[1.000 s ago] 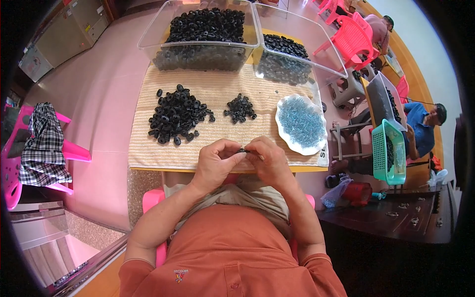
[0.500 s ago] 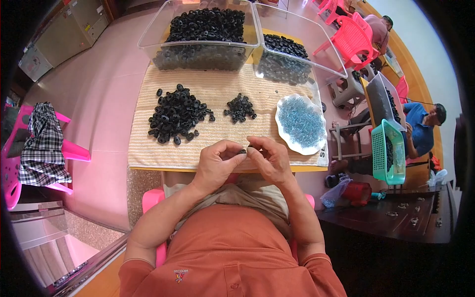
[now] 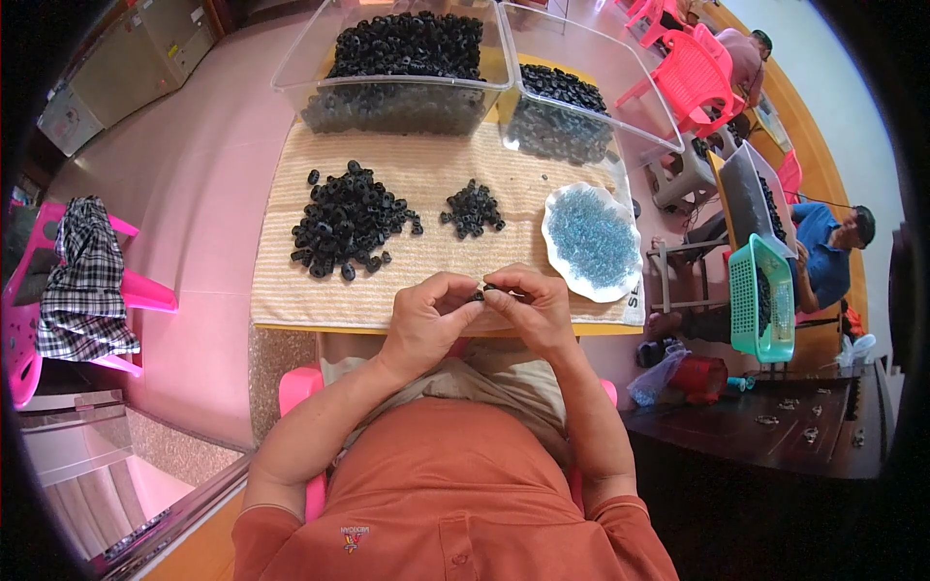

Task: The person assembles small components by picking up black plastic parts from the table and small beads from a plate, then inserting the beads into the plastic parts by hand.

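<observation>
Over the near edge of the striped towel, my left hand (image 3: 426, 318) pinches a small black plastic part (image 3: 476, 296) between thumb and forefinger. My right hand (image 3: 533, 312) is closed beside it, its fingertips meeting the left ones. A second dark piece (image 3: 490, 287) shows at the right fingertips; its shape is mostly hidden. Beyond my hands lie a large heap of black plastic parts (image 3: 344, 228) on the left and a smaller heap of little black parts (image 3: 473, 209) in the middle. To the right, a white scalloped plate (image 3: 554, 257) holds many tiny, bluish, shiny pieces.
Two clear plastic bins (image 3: 397, 89) (image 3: 596, 107) of black parts stand at the towel's far edge. A pink chair (image 3: 145, 289) with a checked cloth (image 3: 85, 281) is at left. At right, a person in blue (image 3: 828, 247) sits near a green basket (image 3: 760, 334).
My right fingers have lowered and closed in against the left fingertips. A dark piece now shows at the right fingertips. The heaps and plate look unchanged.
</observation>
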Demonstrator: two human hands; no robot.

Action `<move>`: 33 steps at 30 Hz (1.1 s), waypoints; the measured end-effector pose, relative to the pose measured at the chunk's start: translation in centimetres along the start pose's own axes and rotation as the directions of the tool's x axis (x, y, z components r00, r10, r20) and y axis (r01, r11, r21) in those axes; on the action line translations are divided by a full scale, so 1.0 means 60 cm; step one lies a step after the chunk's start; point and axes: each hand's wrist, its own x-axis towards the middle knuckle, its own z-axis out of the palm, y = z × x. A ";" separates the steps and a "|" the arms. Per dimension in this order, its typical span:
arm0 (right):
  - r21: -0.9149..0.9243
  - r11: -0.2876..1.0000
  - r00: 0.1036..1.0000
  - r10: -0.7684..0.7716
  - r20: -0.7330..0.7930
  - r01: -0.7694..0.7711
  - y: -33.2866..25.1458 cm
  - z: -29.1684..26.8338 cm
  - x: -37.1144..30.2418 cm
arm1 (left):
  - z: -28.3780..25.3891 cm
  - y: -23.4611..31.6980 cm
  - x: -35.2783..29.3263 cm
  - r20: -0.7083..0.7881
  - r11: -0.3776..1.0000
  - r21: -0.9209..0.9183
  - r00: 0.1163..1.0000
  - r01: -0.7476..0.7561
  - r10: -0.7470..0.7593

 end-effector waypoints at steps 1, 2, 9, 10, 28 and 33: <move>0.001 1.000 1.000 0.003 0.001 -0.003 -0.001 0.000 0.001 | -0.001 0.004 0.000 0.006 1.000 0.016 1.000 -0.012 0.012; 0.013 0.999 0.999 0.045 0.011 -0.046 -0.002 -0.001 0.000 | -0.001 0.009 -0.001 0.013 0.999 0.031 1.000 -0.023 0.022; 0.039 0.995 0.995 0.088 0.044 -0.090 -0.003 -0.002 -0.001 | -0.002 0.021 -0.001 0.024 0.994 0.097 0.999 -0.040 0.038; 0.040 0.995 0.995 0.090 0.046 -0.092 -0.003 -0.003 -0.001 | -0.002 0.018 -0.001 0.021 0.994 0.097 0.999 -0.046 0.044; 0.066 0.997 0.992 0.044 0.116 -0.052 -0.004 -0.005 -0.001 | -0.005 0.004 0.000 -0.006 0.996 0.085 0.999 -0.039 0.039; 0.033 0.999 0.993 -0.026 0.119 0.022 -0.009 -0.004 0.001 | -0.005 0.006 0.001 -0.005 0.995 0.085 0.999 -0.049 0.050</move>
